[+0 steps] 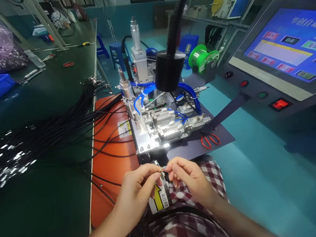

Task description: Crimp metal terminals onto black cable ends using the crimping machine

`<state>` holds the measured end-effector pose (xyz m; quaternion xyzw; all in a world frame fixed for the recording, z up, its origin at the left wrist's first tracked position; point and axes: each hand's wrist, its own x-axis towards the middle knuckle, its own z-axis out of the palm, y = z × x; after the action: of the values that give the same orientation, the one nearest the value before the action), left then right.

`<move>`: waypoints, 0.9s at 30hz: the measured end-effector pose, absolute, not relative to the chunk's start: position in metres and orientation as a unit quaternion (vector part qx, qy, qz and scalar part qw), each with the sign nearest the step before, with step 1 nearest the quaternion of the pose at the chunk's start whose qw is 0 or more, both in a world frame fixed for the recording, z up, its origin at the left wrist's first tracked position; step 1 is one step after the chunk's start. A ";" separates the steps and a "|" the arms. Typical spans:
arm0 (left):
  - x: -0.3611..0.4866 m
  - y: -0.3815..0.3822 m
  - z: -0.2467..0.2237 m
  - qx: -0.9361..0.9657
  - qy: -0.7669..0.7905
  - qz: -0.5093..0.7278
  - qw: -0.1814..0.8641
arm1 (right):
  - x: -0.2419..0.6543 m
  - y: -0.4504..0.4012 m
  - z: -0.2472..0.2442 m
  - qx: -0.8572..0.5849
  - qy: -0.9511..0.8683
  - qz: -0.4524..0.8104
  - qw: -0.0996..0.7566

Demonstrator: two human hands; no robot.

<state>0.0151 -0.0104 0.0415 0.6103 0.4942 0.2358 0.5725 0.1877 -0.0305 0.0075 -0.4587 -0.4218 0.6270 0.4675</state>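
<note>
Close in front of my body, my left hand [142, 183] and my right hand [191, 176] meet with their fingertips almost touching. Both pinch thin coloured wires [163, 168] between thumb and forefinger; most of the wires' length is hidden by the fingers. Just beyond the hands stands a metal bench machine [158, 124] with blue air tubes [194, 93]. Below my left fingers is a white label with a yellow arrow [159, 199]. Black cables [107, 140] run across the orange surface [106, 199] left of the machine.
A big bundle of black cables [65, 122] covers part of the dark green table [57, 199]. Red-handled scissors [210, 140] lie right of the machine, near a green wire spool [201, 56]. A control screen [289, 46] stands at right. A black lamp [169, 72] hangs over the machine.
</note>
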 end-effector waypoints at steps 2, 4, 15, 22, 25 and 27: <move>0.015 -0.010 0.040 0.581 0.497 0.237 0.599 | 0.184 -0.028 0.008 -0.445 -0.419 0.638 0.469; 0.016 -0.009 0.039 0.565 0.498 0.242 0.612 | 0.181 -0.025 0.008 -0.435 -0.409 0.651 0.468; 0.016 -0.009 0.034 0.518 0.497 0.268 0.642 | 0.167 -0.028 0.001 -0.449 -0.395 0.652 0.466; 0.018 -0.007 0.039 0.454 0.514 0.269 0.676 | 0.166 -0.035 0.001 -0.483 -0.438 0.607 0.453; 0.017 -0.010 0.037 0.390 0.537 0.249 0.705 | 0.162 -0.038 0.002 -0.495 -0.460 0.583 0.451; 0.016 -0.011 0.036 0.358 0.540 0.243 0.721 | 0.158 -0.039 0.001 -0.499 -0.470 0.566 0.457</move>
<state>0.0163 -0.0112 0.0356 0.3583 0.5404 0.2431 0.7214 0.1585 -0.0393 0.0007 -0.4992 -0.4704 0.5664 0.4569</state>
